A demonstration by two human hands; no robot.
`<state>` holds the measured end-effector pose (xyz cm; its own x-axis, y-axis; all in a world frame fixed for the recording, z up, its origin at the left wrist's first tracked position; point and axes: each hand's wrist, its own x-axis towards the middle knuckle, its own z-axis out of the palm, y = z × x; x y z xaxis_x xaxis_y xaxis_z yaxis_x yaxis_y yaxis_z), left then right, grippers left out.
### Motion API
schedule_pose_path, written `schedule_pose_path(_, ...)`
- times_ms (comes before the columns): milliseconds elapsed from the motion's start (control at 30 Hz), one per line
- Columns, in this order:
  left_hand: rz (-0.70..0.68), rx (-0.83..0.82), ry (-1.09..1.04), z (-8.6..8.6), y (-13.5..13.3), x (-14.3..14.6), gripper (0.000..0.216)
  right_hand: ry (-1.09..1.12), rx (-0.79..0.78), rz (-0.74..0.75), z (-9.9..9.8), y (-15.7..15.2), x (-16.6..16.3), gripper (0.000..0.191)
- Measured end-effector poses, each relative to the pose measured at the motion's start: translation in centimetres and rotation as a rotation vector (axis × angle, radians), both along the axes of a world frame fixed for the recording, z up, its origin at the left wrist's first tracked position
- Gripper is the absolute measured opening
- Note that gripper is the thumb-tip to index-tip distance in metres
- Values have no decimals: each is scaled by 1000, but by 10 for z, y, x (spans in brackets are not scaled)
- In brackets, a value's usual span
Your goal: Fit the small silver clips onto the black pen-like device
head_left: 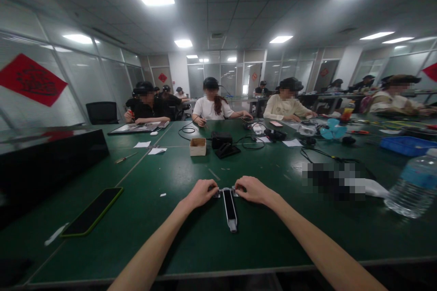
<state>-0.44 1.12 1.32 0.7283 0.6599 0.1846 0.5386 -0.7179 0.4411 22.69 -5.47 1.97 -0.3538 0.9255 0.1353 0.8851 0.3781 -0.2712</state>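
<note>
Left hand: here the left hand (pixel 203 192) is pinching a small silvery piece (pixel 216 194), fingertips drawn narrow and covering most of it.
Right hand: the right hand (pixel 252 189) is mirroring that, closing its fingertips on a second silvery piece (pixel 235 193); whether either piece is joining the device, I can't tell.
Slim device: the long, narrow black device with a silvery-white frame (pixel 230 210) is lying between the hands on the dark green tabletop (pixel 191 245), its tapered end pointing toward the wearer.
Straight beyond: a small open cardboard box (pixel 198 148) and a black boxy unit (pixel 221 139) are standing side by side, blocking the way forward, with black cable trailing around them.
Left side: a black phone with a lime-green edge (pixel 93 212) is lying flat, well apart from the left hand; a broad glossy black panel (pixel 58 168) is filling the space past it.
Right side: a clear water bottle (pixel 411 186) is standing in front of a blue plastic tray (pixel 406 144), near a pixelated dark object.
Far side: a turquoise-bladed fan (pixel 332 130) is sitting near the seated co-workers.
</note>
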Motion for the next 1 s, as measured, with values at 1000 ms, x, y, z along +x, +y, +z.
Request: schedule_pose_path(1000,-42,-80,-43,3,-1,-4,13,67,-37,15,-5,0,-1,22)
